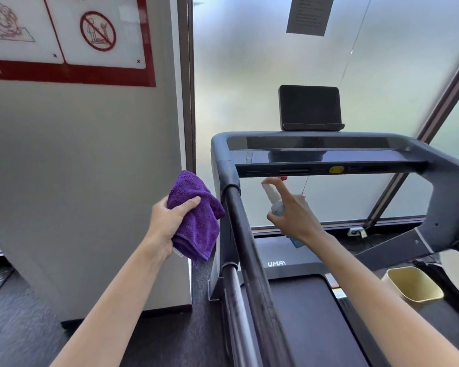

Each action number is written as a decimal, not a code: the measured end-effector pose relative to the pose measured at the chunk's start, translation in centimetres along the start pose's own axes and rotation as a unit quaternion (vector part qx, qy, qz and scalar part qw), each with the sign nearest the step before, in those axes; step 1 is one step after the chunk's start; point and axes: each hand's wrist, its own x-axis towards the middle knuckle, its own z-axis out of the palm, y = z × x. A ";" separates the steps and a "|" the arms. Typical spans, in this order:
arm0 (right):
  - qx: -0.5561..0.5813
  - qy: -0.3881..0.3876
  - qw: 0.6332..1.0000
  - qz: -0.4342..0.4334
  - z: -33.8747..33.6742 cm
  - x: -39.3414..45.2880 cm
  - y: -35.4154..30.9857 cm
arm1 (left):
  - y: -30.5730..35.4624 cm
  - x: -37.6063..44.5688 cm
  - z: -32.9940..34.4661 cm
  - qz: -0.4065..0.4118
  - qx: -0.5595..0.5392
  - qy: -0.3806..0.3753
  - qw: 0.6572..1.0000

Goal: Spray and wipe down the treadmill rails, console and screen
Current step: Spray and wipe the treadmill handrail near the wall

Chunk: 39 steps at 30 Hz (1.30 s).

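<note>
Purple cloth (196, 218) clamped in left grip (167, 223) beside left rail (245, 250); right grip (294, 215) clamped on spray bottle (274, 203): mist rail lightly, wipe promptly along length.

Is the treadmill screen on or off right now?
Off, it seems: the screen above the console is uniformly black, with no lit display visible.

White lettering reading "UMAY" marks the treadmill's motor cover (276, 263) at the head of the belt. At 10 o'clock, a red-bordered wall sign (69, 38) carries a red prohibition circle; its text, and that on the paper notice (309, 14) at 12 o'clock, is illegible.
</note>
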 end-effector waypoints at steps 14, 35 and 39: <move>-0.004 0.070 0.997 -0.017 -0.3 -0.7 0.3 | -0.3 -0.1 0.0 0.043 0.050 0.019 0.998; 0.086 -0.013 0.996 0.009 -2.6 -7.4 -0.2 | -1.6 -4.4 -0.3 0.035 0.057 0.023 0.998; 0.071 0.024 0.997 0.011 -2.8 -8.5 -0.7 | -1.9 -5.9 -0.3 0.035 0.059 0.031 0.997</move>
